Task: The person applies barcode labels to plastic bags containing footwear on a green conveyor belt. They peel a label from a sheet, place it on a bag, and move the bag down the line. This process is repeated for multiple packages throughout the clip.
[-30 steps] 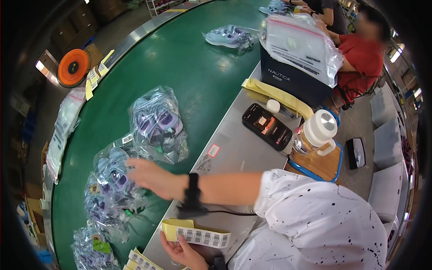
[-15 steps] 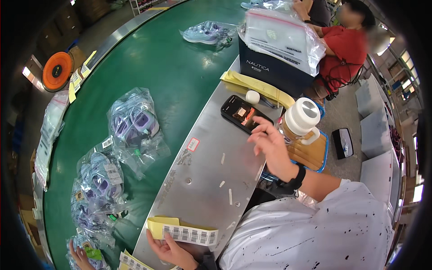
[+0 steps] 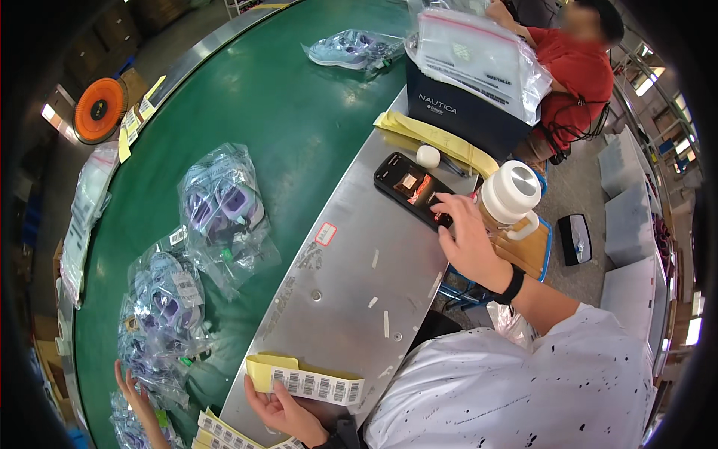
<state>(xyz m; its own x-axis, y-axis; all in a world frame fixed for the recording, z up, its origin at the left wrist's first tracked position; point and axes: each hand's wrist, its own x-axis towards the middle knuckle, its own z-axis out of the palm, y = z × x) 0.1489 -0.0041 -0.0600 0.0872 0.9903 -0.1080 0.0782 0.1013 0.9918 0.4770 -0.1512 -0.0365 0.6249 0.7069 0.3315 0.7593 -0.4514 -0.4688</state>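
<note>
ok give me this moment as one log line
right hand: at smartphone | left hand: holding barcode label strip | bagged shoes: on green belt

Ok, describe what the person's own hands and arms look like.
Both hands are gloveless. Above the right hand sits a black wristband; higher up is a loose white sleeve flecked with black. The left hand has something dark at its wrist, too indistinct to identify.

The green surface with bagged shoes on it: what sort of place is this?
Probably a shoe-packing workshop: bagged shoes lie along the green surface, perhaps a conveyor, near a strip of barcode labels.
</note>
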